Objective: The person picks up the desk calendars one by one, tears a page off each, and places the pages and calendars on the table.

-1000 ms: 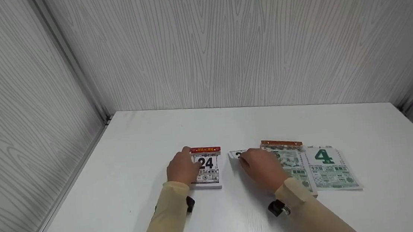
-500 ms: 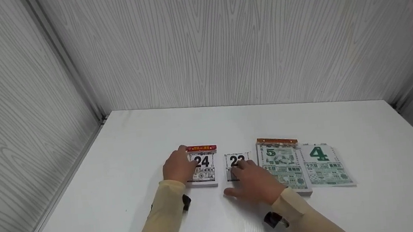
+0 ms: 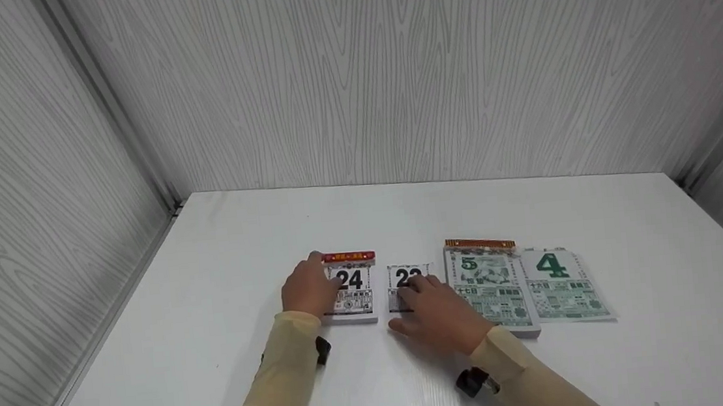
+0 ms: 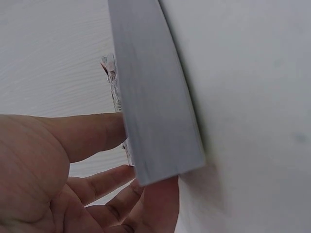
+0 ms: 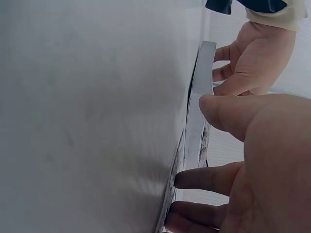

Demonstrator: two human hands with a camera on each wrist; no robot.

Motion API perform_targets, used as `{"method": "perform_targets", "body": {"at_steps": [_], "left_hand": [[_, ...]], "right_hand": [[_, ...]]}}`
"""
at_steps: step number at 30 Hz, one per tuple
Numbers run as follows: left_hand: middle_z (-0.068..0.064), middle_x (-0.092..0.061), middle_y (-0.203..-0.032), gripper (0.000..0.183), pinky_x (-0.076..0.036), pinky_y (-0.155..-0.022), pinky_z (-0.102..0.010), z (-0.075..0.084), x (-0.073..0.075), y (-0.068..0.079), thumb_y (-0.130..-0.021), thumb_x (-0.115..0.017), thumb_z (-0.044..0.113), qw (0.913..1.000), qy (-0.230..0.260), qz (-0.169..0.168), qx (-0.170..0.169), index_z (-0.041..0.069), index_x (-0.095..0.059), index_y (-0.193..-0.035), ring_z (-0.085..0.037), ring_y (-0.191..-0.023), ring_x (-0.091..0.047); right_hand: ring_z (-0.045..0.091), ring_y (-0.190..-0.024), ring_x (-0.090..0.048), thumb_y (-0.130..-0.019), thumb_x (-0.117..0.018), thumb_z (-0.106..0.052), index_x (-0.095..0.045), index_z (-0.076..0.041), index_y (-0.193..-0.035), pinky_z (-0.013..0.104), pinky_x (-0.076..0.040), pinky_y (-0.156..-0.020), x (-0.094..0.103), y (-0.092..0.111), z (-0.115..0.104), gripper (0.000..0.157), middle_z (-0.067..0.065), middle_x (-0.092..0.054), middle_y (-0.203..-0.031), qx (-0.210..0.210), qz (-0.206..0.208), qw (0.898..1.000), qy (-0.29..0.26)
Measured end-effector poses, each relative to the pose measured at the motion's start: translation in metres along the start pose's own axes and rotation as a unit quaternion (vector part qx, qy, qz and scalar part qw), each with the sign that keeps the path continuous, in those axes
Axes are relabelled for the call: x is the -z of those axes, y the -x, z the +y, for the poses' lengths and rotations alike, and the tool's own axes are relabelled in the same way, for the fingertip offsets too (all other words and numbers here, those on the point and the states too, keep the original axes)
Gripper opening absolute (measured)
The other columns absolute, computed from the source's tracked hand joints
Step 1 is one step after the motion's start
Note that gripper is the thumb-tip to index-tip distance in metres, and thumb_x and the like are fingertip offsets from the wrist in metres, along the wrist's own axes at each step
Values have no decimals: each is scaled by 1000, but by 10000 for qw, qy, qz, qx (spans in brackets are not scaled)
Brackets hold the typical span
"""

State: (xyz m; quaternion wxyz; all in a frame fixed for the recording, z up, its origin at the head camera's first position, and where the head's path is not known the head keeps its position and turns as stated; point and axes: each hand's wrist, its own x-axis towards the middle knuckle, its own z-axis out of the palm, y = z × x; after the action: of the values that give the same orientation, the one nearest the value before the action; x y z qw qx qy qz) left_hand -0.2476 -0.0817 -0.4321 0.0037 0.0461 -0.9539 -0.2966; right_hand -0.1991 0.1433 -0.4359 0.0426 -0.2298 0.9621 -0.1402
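My left hand (image 3: 308,289) grips a small tear-off calendar (image 3: 352,300) by its left side, thumb over the page marked 24. A red strip runs along its top. In the left wrist view the calendar's thick grey paper edge (image 4: 155,97) shows, with the thumb on one side and fingers at the corner. My right hand (image 3: 440,314) lies with fingers spread, its fingertips touching a loose calendar sheet (image 3: 400,275) flat on the table, its number partly covered. In the right wrist view that sheet (image 5: 171,182) is seen edge-on under the fingertips.
Right of my right hand lies a larger tear-off calendar (image 3: 500,308) with an orange top strip and a green 5. A loose sheet with a green 4 (image 3: 569,289) lies against its right side. The white table (image 3: 259,225) meets a wood-grain wall (image 3: 351,79) at the back.
My right hand has laid the loose sheet flat beside the small calendar, let it go and spread its fingers on it. The left hand keeps its place; the view has shifted slightly.
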Motion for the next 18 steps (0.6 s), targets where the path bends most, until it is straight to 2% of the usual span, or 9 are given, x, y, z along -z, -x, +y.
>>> {"method": "perform_targets", "body": {"at_steps": [5, 9, 13, 18], "left_hand": [[-24, -64, -133, 60, -50, -103, -52, 6, 0, 2, -97, -73, 19, 9999, 26, -99, 30, -4, -50, -148, -39, -123, -63], [-24, -65, -132, 60, -51, -102, -51, 7, 0, 4, -97, -73, 20, 9999, 34, -108, -9, -4, -51, -147, -39, -121, -64], [-24, -65, -131, 59, -51, -101, -51, 6, 3, 5, -97, -73, 19, 9999, 80, -115, -25, -3, -52, -146, -38, -119, -64], [-24, -65, -129, 56, -52, -99, -52, 6, 10, 6, -98, -71, 21, 10000, 86, 21, -31, -3, -53, -145, -39, -116, -65]], "right_hand": [[36, -123, -56, -97, -69, -46, -62, -3, -138, 52, -48, -105, 2, 1, 5, 60, 18, -59, -135, 101, 64, 9997, -193], [32, -125, -57, -98, -70, -38, -62, -3, -137, 48, -49, -105, 9, 9, 13, 52, 14, -60, -136, 430, 528, 9960, -580], [27, -125, -59, -99, -71, -30, -66, -7, -131, 46, -50, -106, 28, 24, 24, 40, 8, -62, -134, 551, 1041, 9880, -997], [19, -121, -61, -100, -70, -21, -67, -13, -129, 40, -54, -99, 58, 52, 47, 30, 0, -61, -134, 489, 1595, 9754, -1443]]}}
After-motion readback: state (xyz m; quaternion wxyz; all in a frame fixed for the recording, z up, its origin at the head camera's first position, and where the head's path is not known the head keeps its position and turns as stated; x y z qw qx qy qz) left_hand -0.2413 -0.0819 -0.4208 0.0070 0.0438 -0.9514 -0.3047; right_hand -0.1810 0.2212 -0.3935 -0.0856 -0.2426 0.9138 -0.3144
